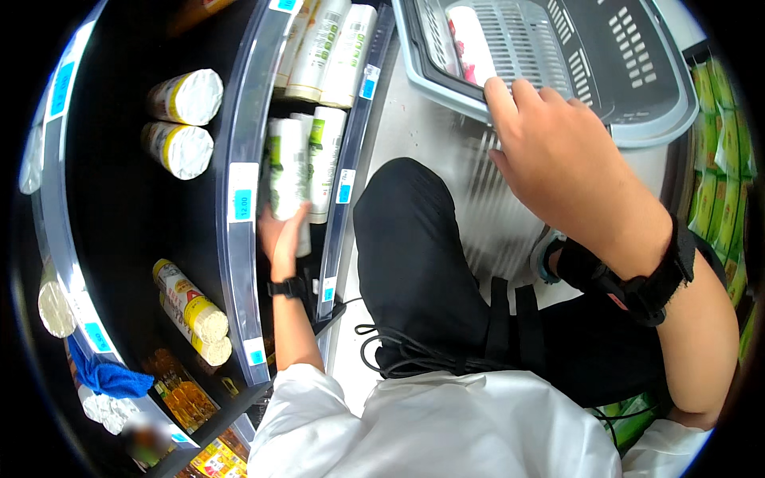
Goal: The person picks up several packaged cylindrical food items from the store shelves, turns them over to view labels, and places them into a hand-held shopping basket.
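Observation:
My left hand (283,234) reaches into a low shelf and holds the end of a white-and-green cylindrical pack (288,167). Similar packs (326,161) lie beside it, partly behind it. My right hand (547,143) rests with its fingers over the near rim of a grey plastic shopping basket (648,134); its thumb is below the rim. Inside the basket lies a white roll-shaped pack with pink print (472,45).
More white packs (349,57) lie farther along the low shelf. On the shelf above are silver-ended rolls (200,97) and yellow-banded noodle bundles (203,316). A blue cloth (110,373) hangs at the left. Green packets (720,161) line the right side.

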Demonstrator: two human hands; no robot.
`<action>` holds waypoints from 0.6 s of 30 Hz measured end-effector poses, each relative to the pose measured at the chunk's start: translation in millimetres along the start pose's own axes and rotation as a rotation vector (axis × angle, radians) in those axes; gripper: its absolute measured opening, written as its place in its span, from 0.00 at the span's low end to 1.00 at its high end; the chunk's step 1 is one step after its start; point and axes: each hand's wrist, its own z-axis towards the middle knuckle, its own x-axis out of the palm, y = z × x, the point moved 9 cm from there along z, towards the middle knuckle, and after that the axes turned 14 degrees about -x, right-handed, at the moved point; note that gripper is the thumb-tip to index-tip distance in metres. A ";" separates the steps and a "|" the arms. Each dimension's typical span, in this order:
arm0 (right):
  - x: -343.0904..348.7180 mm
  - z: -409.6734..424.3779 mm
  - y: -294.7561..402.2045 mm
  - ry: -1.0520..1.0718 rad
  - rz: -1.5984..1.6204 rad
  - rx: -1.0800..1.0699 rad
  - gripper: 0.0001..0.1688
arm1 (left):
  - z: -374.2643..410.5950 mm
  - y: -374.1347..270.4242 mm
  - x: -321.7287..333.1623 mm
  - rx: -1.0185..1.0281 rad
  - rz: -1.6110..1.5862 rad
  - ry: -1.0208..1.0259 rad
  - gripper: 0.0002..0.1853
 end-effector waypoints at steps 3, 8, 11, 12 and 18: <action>0.4 2.6 -1.9 0.001 0.045 -0.017 0.27 | -47.1 -6.4 13.3 0.068 -0.122 0.132 0.28; -6.9 4.5 -3.9 -0.093 0.140 -0.072 0.12 | -115.3 -33.4 7.4 0.101 -0.211 0.221 0.29; -10.3 -1.0 4.6 -0.056 0.241 -0.095 0.09 | -147.4 -60.2 -2.8 0.083 -0.338 0.385 0.28; -11.0 -3.5 8.7 -0.039 0.262 -0.113 0.09 | -154.5 -69.2 -5.2 0.060 -0.414 0.468 0.28; -1.7 -10.9 43.9 0.059 0.300 -0.201 0.12 | -193.1 -128.8 -25.9 -0.047 -0.845 0.987 0.34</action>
